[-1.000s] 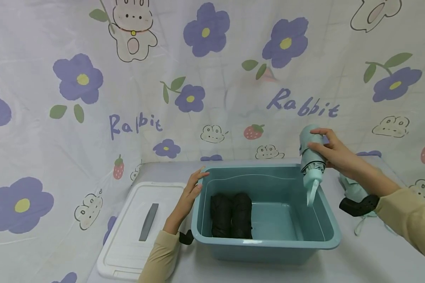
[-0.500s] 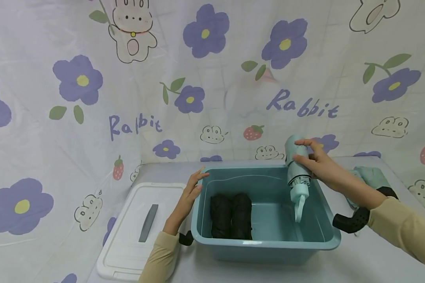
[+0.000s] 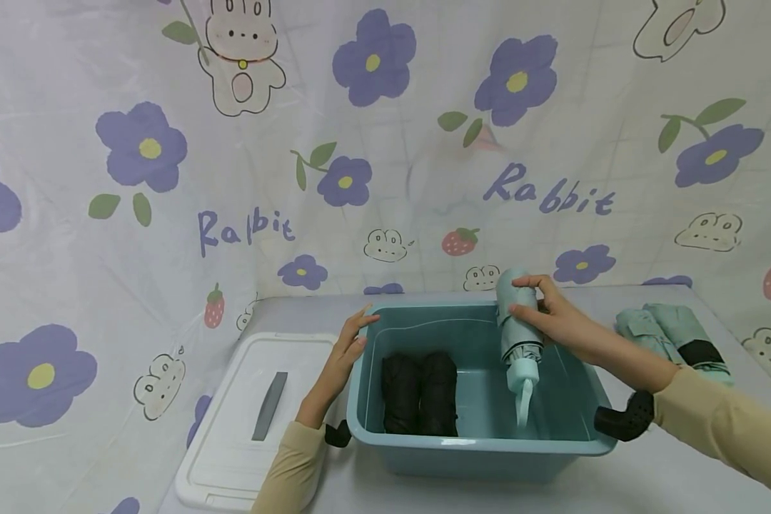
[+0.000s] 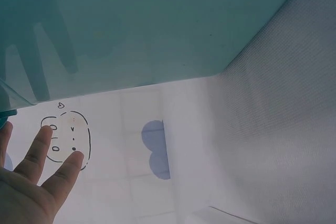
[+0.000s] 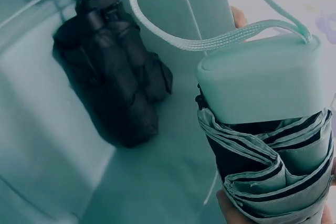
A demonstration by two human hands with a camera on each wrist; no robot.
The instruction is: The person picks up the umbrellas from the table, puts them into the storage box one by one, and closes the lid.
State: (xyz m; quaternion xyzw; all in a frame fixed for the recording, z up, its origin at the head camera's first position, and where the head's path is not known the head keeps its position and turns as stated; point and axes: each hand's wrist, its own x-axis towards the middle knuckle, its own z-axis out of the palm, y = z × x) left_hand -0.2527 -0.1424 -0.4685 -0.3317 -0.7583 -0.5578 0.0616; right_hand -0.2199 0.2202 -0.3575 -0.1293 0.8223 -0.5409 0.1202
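My right hand [image 3: 555, 314] grips a folded light-green umbrella [image 3: 519, 332] over the right half of the blue-green plastic bin [image 3: 482, 444]. The umbrella's handle and wrist strap point down into the bin; in the right wrist view its handle [image 5: 262, 80] and pleated canopy show close up. Two folded black umbrellas [image 3: 420, 392] lie side by side in the left half of the bin. At the bin's left rim rests my left hand [image 3: 347, 346], fingers spread and fairly straight; in the left wrist view those fingers [image 4: 63, 174] stand beside the bin's outer wall [image 4: 157, 30].
A white lid [image 3: 231, 428] with a grey handle lies on the table left of the bin. More light-green folded umbrellas [image 3: 674, 335] lie to its right, one with a black band. A printed curtain [image 3: 424, 143] hangs behind the table.
My right hand has carried the light-green umbrella leftward and lower, from the bin's right rim to over its inside. The left hand stays in place.
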